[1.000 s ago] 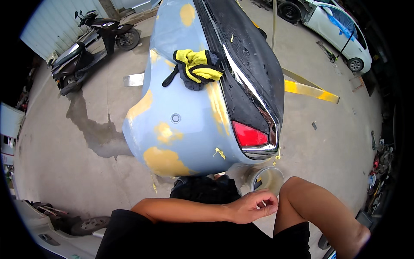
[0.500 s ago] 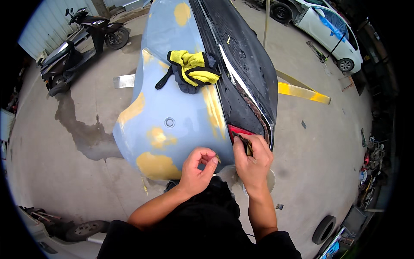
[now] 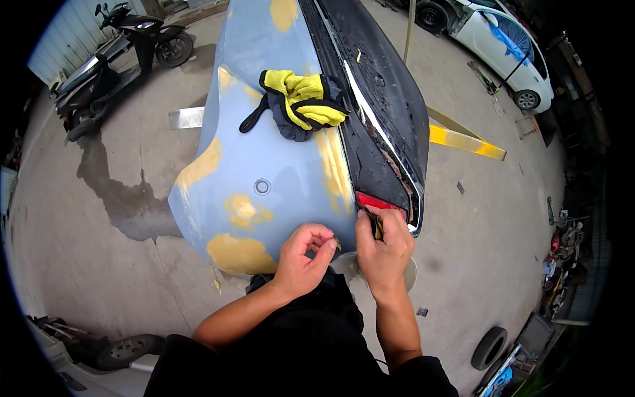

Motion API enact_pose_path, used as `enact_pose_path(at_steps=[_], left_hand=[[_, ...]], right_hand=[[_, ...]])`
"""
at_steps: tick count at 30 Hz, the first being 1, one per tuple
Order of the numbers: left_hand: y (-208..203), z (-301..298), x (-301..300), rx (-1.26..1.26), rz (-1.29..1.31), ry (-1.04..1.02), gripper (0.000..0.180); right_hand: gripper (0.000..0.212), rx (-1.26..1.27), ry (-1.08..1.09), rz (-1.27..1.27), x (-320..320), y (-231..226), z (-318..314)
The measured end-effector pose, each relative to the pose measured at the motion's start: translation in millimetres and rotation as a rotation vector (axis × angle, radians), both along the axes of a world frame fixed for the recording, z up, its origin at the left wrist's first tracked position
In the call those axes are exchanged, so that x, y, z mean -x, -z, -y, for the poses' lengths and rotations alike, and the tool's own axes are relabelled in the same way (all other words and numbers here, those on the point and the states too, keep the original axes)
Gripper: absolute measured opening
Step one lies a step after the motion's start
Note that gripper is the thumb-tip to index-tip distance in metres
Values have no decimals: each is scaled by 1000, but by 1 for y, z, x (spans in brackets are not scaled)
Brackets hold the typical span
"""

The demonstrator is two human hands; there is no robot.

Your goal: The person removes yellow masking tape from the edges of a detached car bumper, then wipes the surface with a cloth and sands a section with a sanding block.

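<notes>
A car bumper (image 3: 291, 188), grey-blue with tan filler patches, stretches in front of me. Its right part is a black plastic section (image 3: 383, 86) with a chrome strip and a red reflector (image 3: 378, 201). My right hand (image 3: 385, 248) pinches a dark, folded piece of what looks like sandpaper (image 3: 378, 226), just below the reflector. To its left, the fingers of my left hand (image 3: 306, 257) are closed around a small dark-yellowish scrap (image 3: 338, 243), too small to name, in front of the bumper's near edge. A crumpled yellow and grey cloth (image 3: 305, 102) lies on top of the bumper.
Behind my right hand a pale round bucket (image 3: 411, 274) partly shows. Yellow stand legs (image 3: 466, 140) jut out at the right, a metal one (image 3: 187, 118) at the left. A scooter (image 3: 119, 63), a white car (image 3: 506, 56) and a loose tyre (image 3: 489, 349) stand or lie around.
The view has shifted slightly. My right hand and its folded piece sit a little farther left and lower against the reflector; my left hand keeps nearly the same pose.
</notes>
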State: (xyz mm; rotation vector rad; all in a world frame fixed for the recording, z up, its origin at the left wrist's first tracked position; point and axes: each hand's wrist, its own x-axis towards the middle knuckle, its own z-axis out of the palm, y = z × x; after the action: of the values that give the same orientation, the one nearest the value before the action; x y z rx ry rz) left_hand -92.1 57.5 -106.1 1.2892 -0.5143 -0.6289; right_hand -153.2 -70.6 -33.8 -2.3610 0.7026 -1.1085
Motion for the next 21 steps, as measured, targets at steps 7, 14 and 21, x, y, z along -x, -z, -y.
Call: enact_pose_path(at_steps=[7, 14, 21], left_hand=[[-5, 0, -2, -10, 29, 13, 13], [-4, 2, -1, -16, 78, 15, 12], [-26, -5, -13, 38, -107, 101, 23]], right_hand=[[16, 98, 36, 39, -12, 5, 1], [15, 64, 45, 71, -30, 0, 5], [18, -155, -107, 147, 0, -43, -3]])
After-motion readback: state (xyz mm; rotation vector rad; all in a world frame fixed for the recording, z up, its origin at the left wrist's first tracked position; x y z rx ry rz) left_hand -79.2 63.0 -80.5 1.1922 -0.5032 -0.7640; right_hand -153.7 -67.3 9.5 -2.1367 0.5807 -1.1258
